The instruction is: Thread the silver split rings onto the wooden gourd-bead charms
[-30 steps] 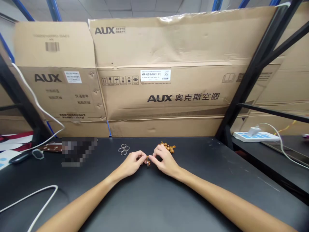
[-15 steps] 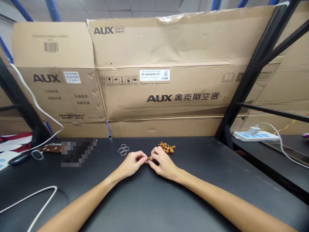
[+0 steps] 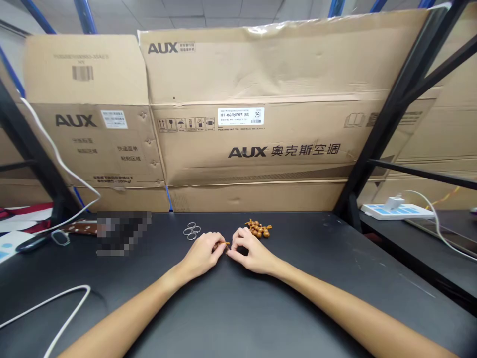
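Observation:
My left hand (image 3: 203,253) and my right hand (image 3: 251,251) meet at the middle of the black table (image 3: 238,308), fingertips pinched together. Between them sits a small brown wooden piece (image 3: 223,244), gripped by the left fingers; the right fingertips pinch close beside it, and what they hold is too small to make out. Just behind the right hand lies a little heap of brown wooden gourd-shaped charms (image 3: 258,228). A cluster of several metal key rings (image 3: 191,230) lies behind the left hand.
Large AUX cardboard boxes (image 3: 253,124) wall off the back of the table. A black shelf post (image 3: 387,119) rises at the right, with a white power strip (image 3: 397,211) beyond it. A white cable (image 3: 48,308) loops at the front left; a blurred patch (image 3: 122,232) and spectacles (image 3: 57,237) lie left.
The small ring that hung below my fingertips a second ago is no longer seen. Both hands have drawn slightly closer to the table, still pinched together.

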`<state>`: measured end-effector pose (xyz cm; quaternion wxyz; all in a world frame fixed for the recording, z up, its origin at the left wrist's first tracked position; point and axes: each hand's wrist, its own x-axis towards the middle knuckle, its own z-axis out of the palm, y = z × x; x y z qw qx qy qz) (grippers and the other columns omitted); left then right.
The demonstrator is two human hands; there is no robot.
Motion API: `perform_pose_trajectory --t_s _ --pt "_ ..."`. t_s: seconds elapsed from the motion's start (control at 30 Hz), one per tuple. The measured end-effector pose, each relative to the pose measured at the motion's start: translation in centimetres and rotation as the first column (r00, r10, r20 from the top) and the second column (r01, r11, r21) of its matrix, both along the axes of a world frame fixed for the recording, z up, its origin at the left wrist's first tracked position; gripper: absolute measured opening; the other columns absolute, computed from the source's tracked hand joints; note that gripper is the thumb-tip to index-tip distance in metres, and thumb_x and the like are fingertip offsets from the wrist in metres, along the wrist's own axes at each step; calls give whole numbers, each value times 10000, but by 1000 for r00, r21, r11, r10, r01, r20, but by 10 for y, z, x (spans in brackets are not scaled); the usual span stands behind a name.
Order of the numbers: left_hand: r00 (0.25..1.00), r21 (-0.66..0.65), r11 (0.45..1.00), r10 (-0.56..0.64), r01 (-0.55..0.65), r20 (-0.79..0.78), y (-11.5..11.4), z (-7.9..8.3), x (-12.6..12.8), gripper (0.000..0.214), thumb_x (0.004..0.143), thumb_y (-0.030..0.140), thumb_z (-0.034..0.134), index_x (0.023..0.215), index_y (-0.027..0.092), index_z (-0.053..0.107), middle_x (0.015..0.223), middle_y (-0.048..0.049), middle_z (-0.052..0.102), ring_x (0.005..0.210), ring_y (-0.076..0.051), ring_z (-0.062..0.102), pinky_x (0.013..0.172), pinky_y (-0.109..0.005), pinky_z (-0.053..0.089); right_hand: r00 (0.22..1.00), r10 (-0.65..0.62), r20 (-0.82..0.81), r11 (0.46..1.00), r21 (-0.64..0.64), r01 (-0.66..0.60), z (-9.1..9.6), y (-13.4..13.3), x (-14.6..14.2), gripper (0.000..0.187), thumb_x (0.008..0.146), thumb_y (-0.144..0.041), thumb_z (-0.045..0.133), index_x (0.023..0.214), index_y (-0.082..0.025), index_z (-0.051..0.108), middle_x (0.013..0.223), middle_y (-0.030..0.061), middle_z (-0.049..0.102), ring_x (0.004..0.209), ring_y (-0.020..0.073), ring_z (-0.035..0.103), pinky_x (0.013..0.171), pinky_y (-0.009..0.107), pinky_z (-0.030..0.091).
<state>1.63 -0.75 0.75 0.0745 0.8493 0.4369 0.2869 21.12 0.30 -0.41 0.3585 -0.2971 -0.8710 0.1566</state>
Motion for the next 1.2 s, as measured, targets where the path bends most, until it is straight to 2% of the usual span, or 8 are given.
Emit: perform_pose_trajectory --t_s 0.17,0.43,0.63,0.73,0.83,1.03,1.2 --pt "989 -54 990 -123 128 88 -6 4 6 182 904 234 442 822 186 597 745 2 619 655 -133 538 647 -244 400 1000 -17 24 1000 11 17 -2 0 -1 184 853 -223 579 678 -182 540 841 33 500 823 170 451 763 324 423" --pt "999 -16 1000 20 -20 35 3 -2 -2 150 876 236 481 804 185 602 750 -16 628 706 -162 550 660 -268 401 999 40 1 999 -9 -40 0 1 2 129 870 -257 576 760 -199 608 872 30 515 856 172 468 828 351 413" --pt "987 -90 989 -111 121 116 -5 3 3 191 905 249 440 797 182 583 747 -3 620 651 -129 544 617 -233 397 1000 -1 13 1000 -14 2 -1 0 0 211 866 -274 576 677 -186 543 844 32 505 828 172 458 778 334 422" --pt "983 -102 986 -117 132 140 -6 4 5 199 911 252 432 803 179 582 764 -6 625 661 -129 550 626 -231 402 1000 4 28 1000 -7 -3 -2 2 0 200 876 -252 558 688 -186 538 846 34 505 829 172 452 779 333 420" --pt "988 -86 991 -89 100 122 -3 3 3 200 908 254 436 794 184 584 762 -9 625 675 -137 553 639 -238 404 999 25 37 1000 1 -25 -1 3 1 174 884 -247 548 720 -188 552 856 35 508 838 173 449 792 334 417" --pt "999 -8 999 53 -53 10 4 -3 -1 170 889 261 463 813 196 600 766 -20 636 732 -177 552 684 -282 405 997 61 36 998 13 -61 2 2 2 131 912 -237 513 809 -190 578 891 39 507 865 166 452 840 335 407" --pt "995 -5 995 95 -95 -7 3 -3 0 173 892 263 457 819 198 600 749 -19 634 730 -185 556 686 -295 404 997 79 13 997 -4 -79 3 1 3 144 922 -248 493 821 -197 581 903 42 516 872 171 461 840 337 409"
